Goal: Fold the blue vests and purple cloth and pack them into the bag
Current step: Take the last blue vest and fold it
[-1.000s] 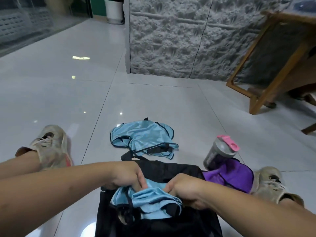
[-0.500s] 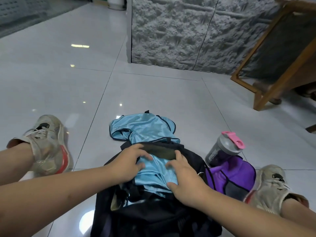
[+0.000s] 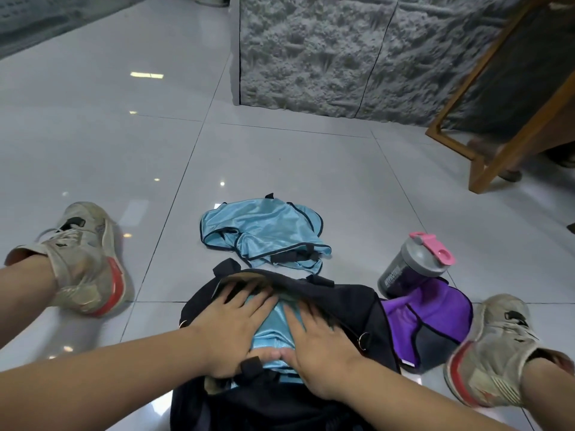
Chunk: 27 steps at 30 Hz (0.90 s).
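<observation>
A black bag (image 3: 361, 309) lies on the floor between my legs, its mouth gaping. A folded blue vest (image 3: 273, 329) sits inside the mouth. My left hand (image 3: 231, 329) and my right hand (image 3: 320, 349) lie flat on that vest, fingers spread, thumbs touching, fingertips under the bag's far lip. A second blue vest (image 3: 264, 236) lies crumpled on the tiles just beyond the bag. The purple cloth (image 3: 435, 309) lies bunched to the right of the bag.
A grey shaker bottle with a pink lid (image 3: 413, 262) stands against the purple cloth. My sneakers rest at the left (image 3: 84, 259) and right (image 3: 494, 346). A wooden frame (image 3: 485, 169) stands at the far right, a stone-textured wall (image 3: 342, 51) behind.
My hands carried the folded blue vest from above the bag into its mouth and then flattened out, sliding deeper under the bag's lip.
</observation>
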Each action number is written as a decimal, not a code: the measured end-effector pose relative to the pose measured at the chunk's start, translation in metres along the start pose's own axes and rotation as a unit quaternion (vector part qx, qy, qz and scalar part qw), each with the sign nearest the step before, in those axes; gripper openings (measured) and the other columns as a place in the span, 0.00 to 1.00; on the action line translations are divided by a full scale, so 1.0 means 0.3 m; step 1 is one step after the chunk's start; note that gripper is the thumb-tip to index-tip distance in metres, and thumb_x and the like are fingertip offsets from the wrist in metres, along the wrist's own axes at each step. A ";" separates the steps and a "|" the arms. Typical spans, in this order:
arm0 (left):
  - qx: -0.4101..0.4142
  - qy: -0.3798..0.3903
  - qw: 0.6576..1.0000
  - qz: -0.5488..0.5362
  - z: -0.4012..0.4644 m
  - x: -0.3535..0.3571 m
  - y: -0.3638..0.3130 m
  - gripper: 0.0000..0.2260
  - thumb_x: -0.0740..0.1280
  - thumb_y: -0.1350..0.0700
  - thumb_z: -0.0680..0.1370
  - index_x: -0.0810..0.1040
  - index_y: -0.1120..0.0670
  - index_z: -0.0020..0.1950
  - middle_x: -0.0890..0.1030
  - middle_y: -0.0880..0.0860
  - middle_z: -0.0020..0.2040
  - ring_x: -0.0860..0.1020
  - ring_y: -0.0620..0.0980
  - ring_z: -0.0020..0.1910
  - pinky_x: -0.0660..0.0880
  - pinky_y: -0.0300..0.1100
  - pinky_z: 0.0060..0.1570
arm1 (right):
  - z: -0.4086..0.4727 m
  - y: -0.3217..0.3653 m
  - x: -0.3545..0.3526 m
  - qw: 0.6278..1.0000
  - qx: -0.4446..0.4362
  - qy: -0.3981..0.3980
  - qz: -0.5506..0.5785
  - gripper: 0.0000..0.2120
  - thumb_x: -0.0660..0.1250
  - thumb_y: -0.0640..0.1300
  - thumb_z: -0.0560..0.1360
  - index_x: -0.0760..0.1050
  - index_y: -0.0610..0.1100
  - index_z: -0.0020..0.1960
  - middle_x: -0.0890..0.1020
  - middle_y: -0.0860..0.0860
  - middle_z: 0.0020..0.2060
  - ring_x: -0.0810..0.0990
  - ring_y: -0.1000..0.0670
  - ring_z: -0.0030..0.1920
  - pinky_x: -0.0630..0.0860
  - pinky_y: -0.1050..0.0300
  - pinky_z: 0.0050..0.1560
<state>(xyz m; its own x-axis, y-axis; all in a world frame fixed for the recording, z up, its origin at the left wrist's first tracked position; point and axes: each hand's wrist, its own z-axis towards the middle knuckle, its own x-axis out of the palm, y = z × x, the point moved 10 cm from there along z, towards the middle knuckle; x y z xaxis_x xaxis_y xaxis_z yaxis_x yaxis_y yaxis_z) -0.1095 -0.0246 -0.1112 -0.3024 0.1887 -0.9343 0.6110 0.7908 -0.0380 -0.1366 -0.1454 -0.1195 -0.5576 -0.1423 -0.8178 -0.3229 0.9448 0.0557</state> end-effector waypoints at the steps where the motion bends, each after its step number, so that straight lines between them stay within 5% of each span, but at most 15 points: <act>1: -0.001 -0.002 1.000 -0.001 0.007 0.011 0.004 0.49 0.32 0.20 0.71 0.36 0.50 0.84 0.42 0.52 0.85 0.38 0.56 0.83 0.39 0.59 0.80 | 0.012 -0.005 0.008 1.000 0.000 -0.003 -0.003 0.40 0.45 0.67 0.84 0.30 0.47 0.83 0.34 0.46 0.83 0.33 0.45 0.83 0.45 0.40 0.83; 8: -0.030 0.020 0.999 0.041 0.068 0.121 0.031 0.45 0.52 0.28 0.80 0.30 0.51 0.82 0.38 0.54 0.84 0.36 0.59 0.82 0.40 0.57 0.80 | 0.061 -0.001 0.048 0.999 -0.005 0.039 0.037 0.43 0.50 0.69 0.83 0.30 0.47 0.83 0.39 0.44 0.84 0.43 0.42 0.84 0.49 0.42 0.83; 11: -0.052 0.034 0.997 0.038 0.072 0.136 0.024 0.47 0.47 0.23 0.77 0.32 0.51 0.82 0.40 0.55 0.84 0.38 0.60 0.83 0.40 0.57 0.80 | 0.051 0.004 0.034 0.995 0.008 0.015 0.093 0.39 0.57 0.62 0.84 0.38 0.52 0.85 0.51 0.42 0.84 0.58 0.34 0.81 0.63 0.34 0.77; 13: -0.055 0.051 0.996 0.045 0.067 0.120 0.014 0.50 0.37 0.21 0.70 0.32 0.52 0.82 0.39 0.55 0.84 0.38 0.60 0.83 0.40 0.58 0.80 | 0.043 0.018 0.034 0.998 -0.007 0.042 0.036 0.38 0.53 0.64 0.85 0.37 0.51 0.85 0.43 0.44 0.85 0.49 0.38 0.84 0.53 0.37 0.81; 15: -0.059 0.059 0.994 0.064 0.068 0.103 0.018 0.49 0.37 0.22 0.71 0.30 0.52 0.82 0.38 0.55 0.84 0.37 0.60 0.83 0.39 0.60 0.80 | 0.035 0.018 0.020 0.999 0.001 0.049 0.021 0.44 0.46 0.71 0.81 0.31 0.49 0.83 0.37 0.45 0.84 0.43 0.43 0.84 0.48 0.44 0.82; 18: -0.053 0.041 0.992 0.106 0.061 0.058 0.014 0.45 0.46 0.26 0.79 0.34 0.53 0.83 0.43 0.57 0.85 0.40 0.61 0.83 0.39 0.62 0.79 | 0.030 0.010 -0.019 0.998 0.013 0.011 0.058 0.45 0.52 0.69 0.82 0.32 0.48 0.84 0.43 0.45 0.85 0.48 0.43 0.84 0.52 0.46 0.82; 20: -0.049 0.007 0.994 0.100 0.048 0.001 0.014 0.49 0.37 0.22 0.74 0.48 0.55 0.84 0.56 0.60 0.83 0.51 0.63 0.82 0.46 0.62 0.79 | 0.002 0.015 -0.059 0.997 0.004 -0.022 0.080 0.43 0.58 0.64 0.83 0.39 0.47 0.85 0.50 0.47 0.85 0.55 0.43 0.83 0.59 0.47 0.80; 22: -0.009 -0.080 0.993 0.088 0.012 -0.074 -0.022 0.50 0.34 0.23 0.74 0.73 0.56 0.72 0.78 0.59 0.66 0.73 0.62 0.68 0.68 0.59 0.70 | -0.039 0.032 -0.115 0.995 -0.028 -0.054 0.084 0.33 0.60 0.58 0.84 0.56 0.44 0.83 0.64 0.46 0.80 0.66 0.43 0.78 0.67 0.48 0.74; 23: 0.023 -0.162 0.983 0.086 -0.017 -0.129 -0.050 0.41 0.38 0.27 0.79 0.81 0.54 0.59 0.83 0.56 0.53 0.80 0.59 0.55 0.77 0.55 0.56 | -0.066 0.046 -0.151 0.992 -0.051 -0.071 0.088 0.24 0.60 0.53 0.84 0.66 0.44 0.77 0.73 0.45 0.73 0.73 0.42 0.71 0.72 0.49 0.68; 25: 0.064 -0.305 0.948 0.059 -0.079 -0.223 -0.069 0.24 0.50 0.39 0.85 0.78 0.49 0.43 0.79 0.50 0.37 0.79 0.55 0.37 0.76 0.48 0.36 | -0.122 0.074 -0.244 0.984 -0.094 -0.111 0.098 0.13 0.59 0.44 0.80 0.77 0.47 0.61 0.83 0.45 0.56 0.80 0.41 0.56 0.77 0.49 0.55; 27: 0.045 -0.362 0.931 0.015 -0.106 -0.325 -0.032 0.17 0.55 0.45 0.83 0.75 0.48 0.40 0.76 0.48 0.33 0.76 0.52 0.31 0.72 0.45 0.30 | -0.156 0.084 -0.364 0.974 -0.121 -0.162 0.101 0.13 0.58 0.43 0.75 0.81 0.48 0.52 0.86 0.48 0.47 0.81 0.44 0.48 0.77 0.51 0.50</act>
<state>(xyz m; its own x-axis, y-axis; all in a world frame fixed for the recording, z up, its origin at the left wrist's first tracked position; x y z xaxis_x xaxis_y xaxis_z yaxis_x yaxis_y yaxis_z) -0.1092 -0.0320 -0.0085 0.2673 -0.2575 -0.9286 0.6804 0.7328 -0.0074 -0.1195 -0.1199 -0.0019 -0.3708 0.1765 -0.9118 -0.4249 0.8408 0.3355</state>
